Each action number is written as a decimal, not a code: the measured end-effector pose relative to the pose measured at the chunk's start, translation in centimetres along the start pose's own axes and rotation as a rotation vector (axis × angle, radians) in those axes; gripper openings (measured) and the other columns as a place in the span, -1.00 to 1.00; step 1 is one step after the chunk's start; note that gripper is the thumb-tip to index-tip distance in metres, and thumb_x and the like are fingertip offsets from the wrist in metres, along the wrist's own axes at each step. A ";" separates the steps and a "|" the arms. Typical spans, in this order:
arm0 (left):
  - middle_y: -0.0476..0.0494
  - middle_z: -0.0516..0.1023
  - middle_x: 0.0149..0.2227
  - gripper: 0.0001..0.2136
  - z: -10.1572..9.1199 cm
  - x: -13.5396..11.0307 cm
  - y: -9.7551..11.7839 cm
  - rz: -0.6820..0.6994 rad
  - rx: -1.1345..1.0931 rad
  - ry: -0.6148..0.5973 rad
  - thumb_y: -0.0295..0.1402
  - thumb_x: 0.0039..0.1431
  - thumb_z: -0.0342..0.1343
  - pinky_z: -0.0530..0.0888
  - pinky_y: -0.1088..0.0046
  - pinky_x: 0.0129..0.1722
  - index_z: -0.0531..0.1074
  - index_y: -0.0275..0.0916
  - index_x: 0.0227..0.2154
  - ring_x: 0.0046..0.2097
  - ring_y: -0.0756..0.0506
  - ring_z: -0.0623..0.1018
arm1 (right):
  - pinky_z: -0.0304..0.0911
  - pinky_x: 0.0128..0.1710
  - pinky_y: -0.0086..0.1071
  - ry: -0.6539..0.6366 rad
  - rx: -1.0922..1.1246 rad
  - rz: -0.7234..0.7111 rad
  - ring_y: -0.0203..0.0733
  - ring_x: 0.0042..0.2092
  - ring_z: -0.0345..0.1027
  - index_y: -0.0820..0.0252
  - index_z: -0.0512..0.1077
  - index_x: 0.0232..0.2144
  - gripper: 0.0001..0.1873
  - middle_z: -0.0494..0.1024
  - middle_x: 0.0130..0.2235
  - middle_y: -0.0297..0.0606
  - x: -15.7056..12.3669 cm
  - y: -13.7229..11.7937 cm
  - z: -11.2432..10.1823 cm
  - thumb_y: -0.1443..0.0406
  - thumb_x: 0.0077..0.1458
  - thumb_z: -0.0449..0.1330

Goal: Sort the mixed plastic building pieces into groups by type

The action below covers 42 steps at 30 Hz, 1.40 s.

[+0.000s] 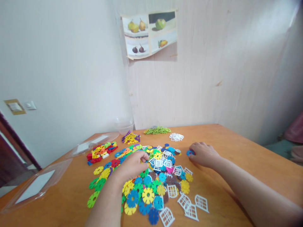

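A wide heap of flower-shaped notched plastic discs (148,195) in yellow, green, blue and brown spreads over the table, mixed with white lattice window pieces (167,217). Over the heap's middle is my left hand (135,162), its fingers curled in; anything between them is hidden. My right hand (205,154) rests on the table to the right of the heap, fingers bent down. At its thumb and fingertips I see a blue notched disc (190,153), which it grips. Several window pieces lie loose at the heap's lower right.
Red, yellow and orange blocks (100,153) sit left of the heap. Behind are yellow and purple pieces (131,137), a green pile (157,130), small white pieces (176,136) and a clear tub (124,125). Clear plastic bags (42,186) lie along the table's left edge.
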State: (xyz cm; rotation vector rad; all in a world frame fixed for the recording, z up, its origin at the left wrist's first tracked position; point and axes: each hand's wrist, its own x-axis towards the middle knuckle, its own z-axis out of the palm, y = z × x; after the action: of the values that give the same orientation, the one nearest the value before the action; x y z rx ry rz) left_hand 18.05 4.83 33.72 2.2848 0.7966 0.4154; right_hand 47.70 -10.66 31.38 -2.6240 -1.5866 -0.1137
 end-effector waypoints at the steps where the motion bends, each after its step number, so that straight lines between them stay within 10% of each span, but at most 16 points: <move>1: -0.08 0.50 -0.25 -0.76 0.0 -0.1 -0.2 0.021 0.033 -0.016 -0.34 -0.06 0.13 0.37 0.44 -0.29 0.49 -0.19 -0.26 -0.22 -0.12 0.49 | 0.18 -0.11 -0.06 -0.001 0.001 -0.002 0.20 0.05 0.32 0.15 0.50 -0.06 -0.58 0.51 -0.01 0.00 0.0 0.0 -0.1 0.15 0.07 0.08; 23: -0.06 0.45 -0.27 -0.86 -0.4 -0.2 -1.5 0.119 0.339 -0.005 -0.38 -0.07 0.13 0.30 0.41 -0.25 0.50 -0.14 -0.37 -0.20 -0.13 0.43 | 0.09 0.05 -0.11 0.101 0.115 -0.078 0.09 0.11 0.28 0.13 0.49 -0.04 -0.60 0.51 0.05 -0.10 -0.3 -0.9 0.0 0.23 0.08 0.08; 42: 0.02 0.39 -0.42 -0.84 0.7 -0.4 2.7 0.060 -0.339 -0.022 -0.26 0.09 0.15 0.30 0.50 -0.37 0.36 -0.21 -0.32 -0.38 0.00 0.36 | 0.27 -0.06 -0.22 0.320 0.437 -0.528 -0.03 -0.03 0.39 0.17 0.41 0.06 -0.57 0.56 -0.06 -0.12 -4.2 -7.8 -1.6 0.10 0.22 0.12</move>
State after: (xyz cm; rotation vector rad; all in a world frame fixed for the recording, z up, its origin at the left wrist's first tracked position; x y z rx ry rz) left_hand 19.27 2.67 35.09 1.9961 0.5968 0.5106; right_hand 38.81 -10.96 32.73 -1.7292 -1.8771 -0.1785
